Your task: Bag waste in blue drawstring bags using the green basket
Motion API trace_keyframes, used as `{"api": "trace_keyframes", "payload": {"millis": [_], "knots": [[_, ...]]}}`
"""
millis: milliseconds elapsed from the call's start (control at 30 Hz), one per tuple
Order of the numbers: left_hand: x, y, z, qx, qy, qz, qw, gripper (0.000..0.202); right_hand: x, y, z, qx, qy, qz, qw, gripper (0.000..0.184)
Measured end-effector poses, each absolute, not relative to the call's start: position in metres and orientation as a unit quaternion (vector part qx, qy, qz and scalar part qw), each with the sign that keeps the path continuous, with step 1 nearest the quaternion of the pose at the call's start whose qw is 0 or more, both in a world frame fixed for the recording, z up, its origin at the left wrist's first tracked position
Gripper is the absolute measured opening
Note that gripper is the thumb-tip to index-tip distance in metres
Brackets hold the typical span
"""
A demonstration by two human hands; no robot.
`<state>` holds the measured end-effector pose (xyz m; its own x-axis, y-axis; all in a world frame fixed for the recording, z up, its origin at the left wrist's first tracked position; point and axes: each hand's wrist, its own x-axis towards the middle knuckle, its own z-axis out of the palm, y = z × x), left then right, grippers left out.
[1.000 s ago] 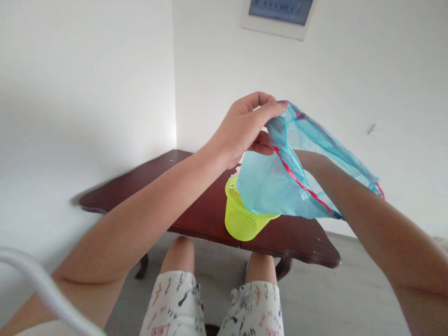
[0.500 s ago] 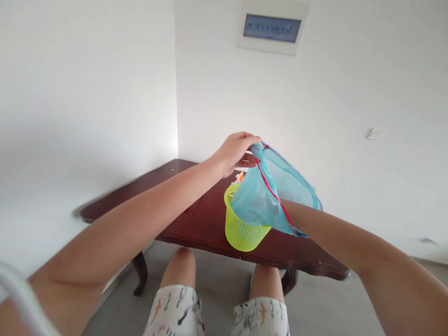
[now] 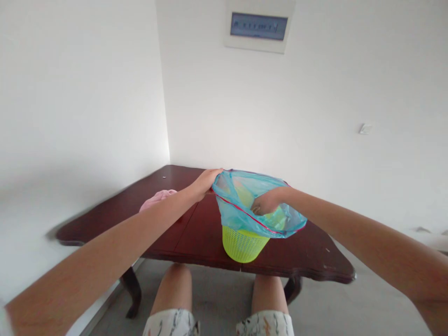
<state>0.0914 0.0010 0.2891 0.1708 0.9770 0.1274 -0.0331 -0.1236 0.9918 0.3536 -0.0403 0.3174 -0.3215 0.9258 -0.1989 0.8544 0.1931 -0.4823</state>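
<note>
A translucent blue plastic bag with a red drawstring along its rim spreads open over the top of a lime-green mesh basket. The basket stands upright near the table's front edge, its upper part covered by the bag. My left hand grips the bag's left rim. My right hand is at the near rim, over the mouth of the basket, and appears to hold the bag. The basket's contents are hidden.
A pink cloth lies on the dark red wooden table, left of my left forearm. The table has curved edges and stands in a white-walled corner. My knees are below its front edge. A framed display panel hangs on the wall.
The bag has come down from the air and now spreads over the basket's top. My hands have moved lower and farther apart, and the view has shifted, bringing the pink cloth into sight.
</note>
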Motion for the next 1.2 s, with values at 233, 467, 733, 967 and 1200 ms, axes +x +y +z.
{"api": "trace_keyframes", "payload": {"millis": [233,467,733,967,1200], "knots": [[0.073,-0.001,0.298,0.59,0.387,0.5,0.502,0.046,0.414,-0.036,0.346,-0.565,-0.81,0.158,0.021,0.024],[0.078,0.003,0.295,0.617,0.411,0.442,0.505,0.051,0.446,-0.045,0.312,-0.645,-0.757,0.09,0.051,0.063],[0.08,0.049,0.248,0.665,0.5,0.398,0.387,0.04,0.48,-0.033,0.293,-0.643,-0.697,0.304,0.09,0.081],[0.103,0.079,0.195,0.66,0.535,0.303,0.432,0.048,0.474,-0.023,0.238,-0.618,-0.599,0.46,0.221,0.049],[0.105,0.083,0.174,0.689,0.556,0.185,0.428,0.028,0.473,-0.029,0.198,-0.584,-0.571,0.478,0.323,0.054]]}}
